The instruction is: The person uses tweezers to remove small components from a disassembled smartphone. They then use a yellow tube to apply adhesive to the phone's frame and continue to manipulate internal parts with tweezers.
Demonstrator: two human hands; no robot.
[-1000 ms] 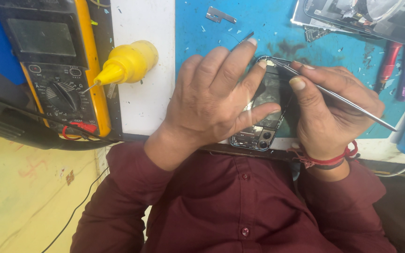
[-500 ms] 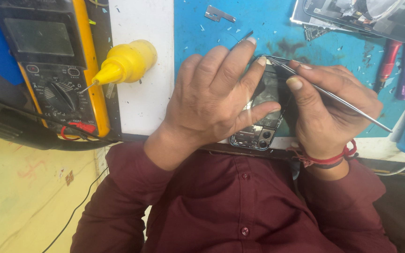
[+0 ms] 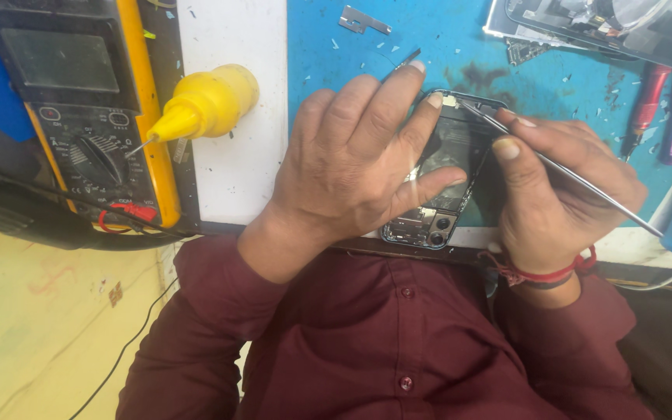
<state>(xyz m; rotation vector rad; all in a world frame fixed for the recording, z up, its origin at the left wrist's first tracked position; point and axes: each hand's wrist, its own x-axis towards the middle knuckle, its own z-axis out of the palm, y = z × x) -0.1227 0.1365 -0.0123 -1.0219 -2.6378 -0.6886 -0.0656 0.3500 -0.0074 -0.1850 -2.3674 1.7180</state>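
The opened phone (image 3: pixel 446 183) lies at the near edge of the bench (image 3: pixel 429 54), its back already off, so the boards, shields and the camera cluster at its near end are bare. Judging from that, the opening is done and the work inside is under way; the far end of the phone is where the attention sits now, and nothing shows any part being lifted out yet (the hands hide much of the interior, so how much has been freed cannot be told).

The left hand (image 3: pixel 351 159) lies flat over the phone's left side, fingers spread and pressing down on it, index and middle fingertips reaching its far edge. It pins the phone rather than gripping it.

The right hand (image 3: pixel 558 194) is closed around thin metal tweezers (image 3: pixel 561 173), thumb and forefinger pinching the shaft, with the tip at the phone's far left corner.

Near the bench's left edge stand a yellow multimeter (image 3: pixel 79 101) and a yellow squeeze bottle (image 3: pixel 208 101). Screwdrivers (image 3: pixel 647 101) lie toward the right edge, and a small metal bracket (image 3: pixel 363 19) near the far edge.
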